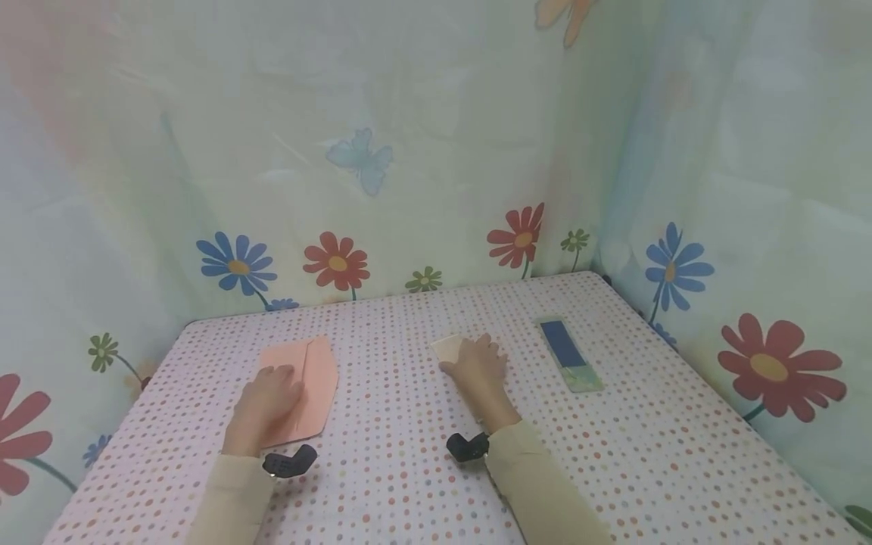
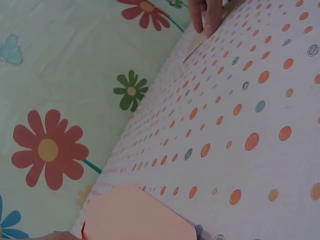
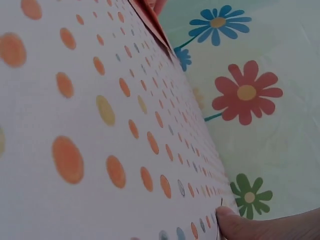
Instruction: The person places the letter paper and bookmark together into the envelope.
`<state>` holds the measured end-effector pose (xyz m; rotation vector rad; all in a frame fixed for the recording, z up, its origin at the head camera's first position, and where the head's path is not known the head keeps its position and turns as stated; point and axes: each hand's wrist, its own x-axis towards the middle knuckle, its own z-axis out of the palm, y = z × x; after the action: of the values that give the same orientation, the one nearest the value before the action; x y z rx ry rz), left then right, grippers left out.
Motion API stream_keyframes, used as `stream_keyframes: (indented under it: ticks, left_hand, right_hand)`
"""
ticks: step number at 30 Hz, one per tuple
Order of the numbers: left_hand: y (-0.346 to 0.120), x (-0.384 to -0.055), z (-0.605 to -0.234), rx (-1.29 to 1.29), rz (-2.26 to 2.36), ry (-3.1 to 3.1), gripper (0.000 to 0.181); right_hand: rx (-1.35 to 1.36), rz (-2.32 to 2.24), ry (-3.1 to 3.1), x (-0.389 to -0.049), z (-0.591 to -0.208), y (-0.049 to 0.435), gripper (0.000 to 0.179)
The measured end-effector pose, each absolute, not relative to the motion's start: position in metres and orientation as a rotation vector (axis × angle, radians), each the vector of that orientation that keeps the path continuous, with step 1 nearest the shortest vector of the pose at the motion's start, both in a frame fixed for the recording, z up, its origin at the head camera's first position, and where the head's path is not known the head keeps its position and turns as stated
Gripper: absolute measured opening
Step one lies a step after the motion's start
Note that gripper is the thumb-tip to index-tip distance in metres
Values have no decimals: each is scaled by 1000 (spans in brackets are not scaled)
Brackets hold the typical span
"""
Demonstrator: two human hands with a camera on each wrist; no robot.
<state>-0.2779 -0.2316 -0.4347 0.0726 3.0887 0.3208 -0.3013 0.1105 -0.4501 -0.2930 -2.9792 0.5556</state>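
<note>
In the head view, my left hand point(image 1: 269, 395) rests on a pink envelope point(image 1: 315, 393) with a fold line down it, fingers bent loosely over its left part. The left wrist view shows the envelope's pointed flap end point(image 2: 140, 215). Toward the middle of the table, my right hand point(image 1: 480, 369) pinches a small cream card or paper piece point(image 1: 446, 347), mostly hidden under the palm and fingers. The left wrist view shows the right fingers point(image 2: 212, 15) on this card point(image 2: 194, 47). In the right wrist view, the thumb point(image 3: 231, 222) lies along its thin edge.
A narrow green strip with a dark blue panel point(image 1: 564, 344) lies to the right of my right hand. Polka-dot cloth covers the table point(image 1: 395, 469). Behind and beside it hang flowered curtains point(image 1: 436, 136), close to the table's far and right edges.
</note>
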Motion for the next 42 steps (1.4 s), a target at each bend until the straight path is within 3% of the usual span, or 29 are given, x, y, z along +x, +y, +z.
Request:
stream_keyframes:
  ticks: [9,24,42]
  left_hand:
    - [-227,-280,-434,5,338,3065,54]
    - [-224,-282,-434,-38,283,3060,55]
    - [-225,-282,-429,-82,347,3043,53]
  right_hand:
    - [-340,594,-3001,-312,-451,119,74]
    - [-335,892,-2959,-312,-449,135,41]
    - [-340,1305,-2956,-326,-439,140,40]
